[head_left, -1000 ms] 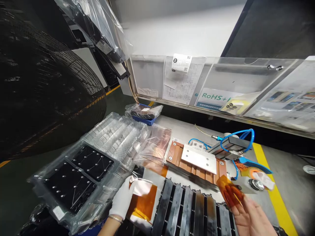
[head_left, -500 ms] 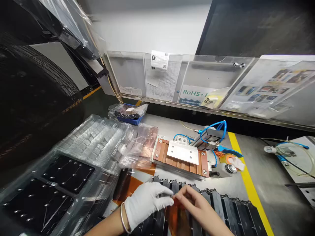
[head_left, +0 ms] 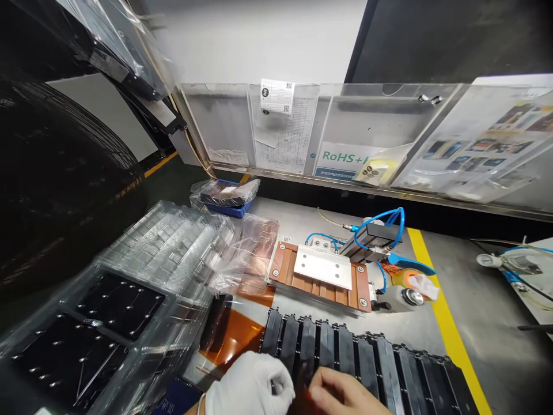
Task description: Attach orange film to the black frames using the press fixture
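Note:
My left hand [head_left: 253, 386], in a white glove, is at the bottom centre with fingers and thumb curled together. My bare right hand [head_left: 343, 395] is just right of it, its fingers pinched. Between them a dark amber translucent film [head_left: 303, 395] shows, gripped at its edges by both hands; the lower part is out of frame. Beneath and beyond the hands runs a row of long black ribbed parts [head_left: 330, 346] laid side by side. An amber sheet [head_left: 239, 334] lies on the bench left of the row.
A clamp fixture with a copper-coloured base [head_left: 285, 265], white plate [head_left: 324, 268] and blue air hoses [head_left: 401, 225] stands behind the row. Clear plastic trays [head_left: 173, 242] with black panels are stacked at left. A blue bin [head_left: 233, 210] and a yellow tape line [head_left: 449, 317] flank the bench.
Both hands have moved down toward the lower edge, with the film between them. My left fingers have curled in more. The view has shifted slightly.

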Demonstrator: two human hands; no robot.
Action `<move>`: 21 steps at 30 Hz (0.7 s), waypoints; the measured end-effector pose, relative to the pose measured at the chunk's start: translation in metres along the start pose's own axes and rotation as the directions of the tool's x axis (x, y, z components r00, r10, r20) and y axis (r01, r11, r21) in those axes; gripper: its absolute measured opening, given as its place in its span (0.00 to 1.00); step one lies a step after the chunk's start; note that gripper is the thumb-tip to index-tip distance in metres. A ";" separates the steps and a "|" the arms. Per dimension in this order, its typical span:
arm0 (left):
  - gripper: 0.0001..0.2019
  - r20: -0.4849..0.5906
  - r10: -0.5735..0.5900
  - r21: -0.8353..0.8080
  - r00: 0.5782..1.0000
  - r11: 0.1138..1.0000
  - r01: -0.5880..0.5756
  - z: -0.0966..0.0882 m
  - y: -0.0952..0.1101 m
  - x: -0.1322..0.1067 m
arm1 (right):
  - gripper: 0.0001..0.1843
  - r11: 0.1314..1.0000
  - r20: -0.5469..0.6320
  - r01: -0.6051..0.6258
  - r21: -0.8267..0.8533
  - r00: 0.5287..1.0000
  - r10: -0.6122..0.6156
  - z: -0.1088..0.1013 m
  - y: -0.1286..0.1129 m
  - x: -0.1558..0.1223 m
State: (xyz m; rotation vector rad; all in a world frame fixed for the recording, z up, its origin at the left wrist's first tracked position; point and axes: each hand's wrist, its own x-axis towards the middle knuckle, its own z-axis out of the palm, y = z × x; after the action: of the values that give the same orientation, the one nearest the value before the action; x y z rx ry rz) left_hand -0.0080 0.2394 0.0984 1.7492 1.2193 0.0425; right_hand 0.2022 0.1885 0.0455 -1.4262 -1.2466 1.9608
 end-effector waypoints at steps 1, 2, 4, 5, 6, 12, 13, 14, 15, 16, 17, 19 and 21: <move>0.10 -0.052 -0.019 -0.027 0.998 0.999 0.017 -0.001 -0.005 0.002 | 0.26 0.998 -0.009 -0.017 0.058 1.000 0.017 -0.005 0.003 -0.002; 0.09 -0.103 -0.049 -0.078 0.993 0.996 0.041 -0.004 -0.010 0.005 | 0.28 0.990 -0.022 -0.032 0.139 0.999 0.035 -0.011 0.006 -0.004; 0.08 -0.165 -0.118 -0.223 0.979 0.972 0.080 -0.009 -0.019 0.012 | 0.29 0.947 -0.084 -0.030 0.318 0.995 0.060 -0.022 0.010 -0.008; 0.09 -0.171 -0.145 -0.299 0.975 0.950 0.089 -0.013 -0.022 0.017 | 0.28 0.916 -0.141 -0.010 0.401 0.987 0.073 -0.026 0.011 -0.009; 0.09 -0.165 -0.168 -0.365 0.972 0.926 0.098 -0.016 -0.023 0.022 | 0.28 0.881 -0.210 0.021 0.472 0.974 0.089 -0.029 0.011 -0.009; 0.11 -0.141 -0.187 -0.497 0.972 0.863 0.094 -0.033 -0.012 0.055 | 0.24 0.707 -0.462 0.177 0.685 0.855 0.233 -0.042 0.009 0.002; 0.11 -0.136 -0.175 -0.493 0.975 0.866 0.086 -0.035 -0.010 0.062 | 0.23 0.701 -0.476 0.195 0.686 0.849 0.230 -0.045 0.007 0.004; 0.11 -0.129 -0.166 -0.484 0.978 0.871 0.084 -0.038 -0.008 0.071 | 0.22 0.702 -0.490 0.216 0.679 0.845 0.215 -0.050 0.005 0.008; 0.10 -0.121 -0.158 -0.471 0.980 0.878 0.083 -0.040 -0.006 0.080 | 0.22 0.712 -0.504 0.232 0.663 0.841 0.196 -0.057 0.003 0.011; 0.10 -0.113 -0.151 -0.456 0.982 0.886 0.084 -0.042 -0.005 0.091 | 0.22 0.737 -0.516 0.233 0.635 0.837 0.180 -0.065 0.001 0.016; 0.09 -0.106 -0.145 -0.442 0.984 0.893 0.085 -0.044 -0.005 0.103 | 0.23 0.772 -0.531 0.225 0.594 0.831 0.165 -0.075 -0.002 0.021; 0.08 -0.096 -0.138 -0.415 0.986 0.906 0.086 -0.047 -0.006 0.130 | 0.24 0.848 -0.567 0.191 0.493 0.810 0.147 -0.096 -0.007 0.034; 0.07 -0.093 -0.144 -0.376 0.985 0.921 0.099 -0.050 -0.009 0.158 | 0.26 0.899 -0.601 0.150 0.412 0.786 0.144 -0.118 -0.012 0.050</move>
State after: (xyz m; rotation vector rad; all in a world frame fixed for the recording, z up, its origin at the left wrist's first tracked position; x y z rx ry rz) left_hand 0.0395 0.3900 0.0460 1.3547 1.3089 0.2896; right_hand 0.2873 0.2810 0.0198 -1.6131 -0.4589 1.4305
